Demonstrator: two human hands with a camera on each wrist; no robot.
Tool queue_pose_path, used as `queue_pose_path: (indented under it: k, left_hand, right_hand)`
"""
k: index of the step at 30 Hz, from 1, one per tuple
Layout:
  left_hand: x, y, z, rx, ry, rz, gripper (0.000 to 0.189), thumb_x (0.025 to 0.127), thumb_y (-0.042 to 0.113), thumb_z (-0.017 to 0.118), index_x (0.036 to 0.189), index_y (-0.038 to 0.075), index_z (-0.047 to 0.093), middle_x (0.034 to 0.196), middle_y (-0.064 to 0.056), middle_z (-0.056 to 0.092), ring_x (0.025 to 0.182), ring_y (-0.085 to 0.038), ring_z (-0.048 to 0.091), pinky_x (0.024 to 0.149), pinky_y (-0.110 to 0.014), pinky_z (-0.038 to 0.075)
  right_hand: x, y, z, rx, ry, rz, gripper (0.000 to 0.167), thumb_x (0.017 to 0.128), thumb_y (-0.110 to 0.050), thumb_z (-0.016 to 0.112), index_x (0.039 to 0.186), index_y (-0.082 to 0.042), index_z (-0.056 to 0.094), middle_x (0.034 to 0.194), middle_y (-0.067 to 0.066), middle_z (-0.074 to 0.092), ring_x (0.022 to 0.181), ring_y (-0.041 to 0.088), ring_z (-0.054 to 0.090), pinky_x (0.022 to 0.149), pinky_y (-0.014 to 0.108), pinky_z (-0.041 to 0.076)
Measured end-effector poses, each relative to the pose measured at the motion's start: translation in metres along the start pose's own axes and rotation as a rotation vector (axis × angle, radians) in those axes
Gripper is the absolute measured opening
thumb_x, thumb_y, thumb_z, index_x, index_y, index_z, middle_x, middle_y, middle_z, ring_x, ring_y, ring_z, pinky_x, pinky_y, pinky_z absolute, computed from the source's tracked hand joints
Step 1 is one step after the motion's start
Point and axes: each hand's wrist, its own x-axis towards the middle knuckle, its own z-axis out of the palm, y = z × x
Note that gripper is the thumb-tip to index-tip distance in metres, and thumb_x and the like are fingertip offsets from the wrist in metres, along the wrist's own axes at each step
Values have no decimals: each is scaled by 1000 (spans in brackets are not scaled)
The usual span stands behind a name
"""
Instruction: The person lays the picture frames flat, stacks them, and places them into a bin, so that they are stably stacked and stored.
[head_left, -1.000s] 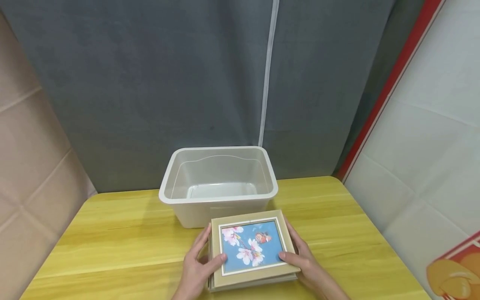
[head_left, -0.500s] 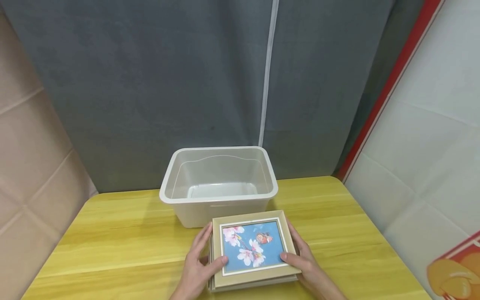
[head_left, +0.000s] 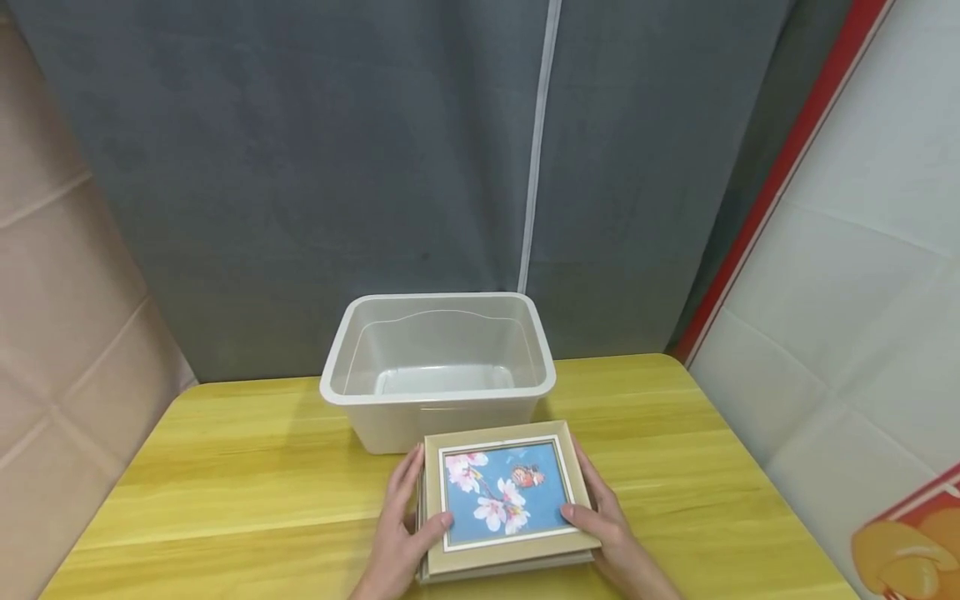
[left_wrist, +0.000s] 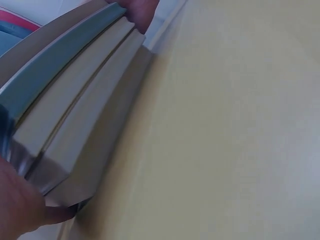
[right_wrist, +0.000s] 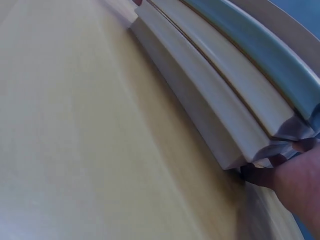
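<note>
A stack of picture frames (head_left: 504, 498) is in front of me at the lower middle of the head view. The top one has a tan border around pink blossoms and a butterfly on blue. My left hand (head_left: 397, 533) grips the stack's left side, its thumb over the top frame's edge. On the right side my right hand (head_left: 618, 537) grips it the same way. Edge-on in the left wrist view, a teal frame (left_wrist: 55, 65) lies under the tan one, with paler frames (right_wrist: 220, 100) below. Fingertips reach beneath the bottom frame, close to the tabletop; whether it touches is unclear.
A light grey plastic bin (head_left: 438, 398) stands behind the stack with nothing visible inside. Both are on a yellow wood-grain table (head_left: 247, 483). A grey curtain (head_left: 300, 192) hangs behind the table; pale panels flank it on both sides.
</note>
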Motion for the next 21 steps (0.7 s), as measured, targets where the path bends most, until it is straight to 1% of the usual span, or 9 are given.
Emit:
queue_pose_path:
  k: [3,6,7,8,10,12,14,18,21]
  left_hand:
    - [-2,-5,6,-9,51,17,84,87,7,69,162,13,32,165,-17,20,131,-36,46,86,-39,59]
    - [-4,-8,10,9,96,14,81,87,10,65,161,16,34,165,-14,24,137,-28,38,92,-38,55]
    - [-4,-8,11,3,105,4,80,88,12,65,161,17,34,165,-12,24,137,-28,38,93,-41,55]
    - [-4,-8,11,5,108,-2,79,88,12,64,161,17,34,165,-12,24,139,-31,35,98,-48,51]
    - [-4,-8,12,10,109,-16,79,89,15,63,162,16,32,166,-13,22,143,-36,28,106,-61,40]
    - [-4,-9,12,12,106,-30,79,90,17,63,162,15,31,166,-13,21,146,-40,21,109,-73,24]
    - [-4,-9,12,6,102,-38,80,90,18,62,162,14,31,167,-13,20,148,-42,15,108,-80,11]
    - [-3,-8,12,7,112,-43,79,89,18,62,162,14,33,167,-13,22,149,-44,14,106,-83,5]
    - [-2,-5,11,17,110,-46,75,91,18,61,161,14,33,167,-13,23,149,-47,13,104,-85,4]
  right_hand:
    - [-2,2,3,-11,8,4,87,95,-6,49,167,-27,5,169,18,-7,135,28,42,104,41,48]
    - [-4,5,6,-10,-10,7,81,99,-11,42,166,-33,2,170,12,-13,140,21,34,109,37,41]
    - [-5,6,7,-12,-19,7,79,101,-13,39,166,-35,1,170,10,-15,141,16,31,111,35,37]
    - [-6,7,7,-11,-28,5,76,102,-15,37,165,-37,-1,170,8,-17,142,12,29,111,33,35]
    - [-7,9,9,-4,-52,-1,72,105,-19,32,164,-39,-4,169,4,-21,143,2,24,113,28,29]
    - [-8,10,10,2,-66,-9,71,106,-21,29,164,-39,-7,169,2,-24,144,-3,19,113,24,25]
    - [-8,11,11,10,-72,-11,70,106,-21,27,163,-39,-9,168,0,-25,147,-1,11,112,21,23]
    - [-7,10,13,45,-96,2,70,107,-22,25,162,-41,-13,167,-4,-29,150,12,-12,110,15,19]
    - [-6,8,16,72,-107,14,69,108,-23,25,162,-41,-15,166,-5,-32,150,15,-20,111,14,16]
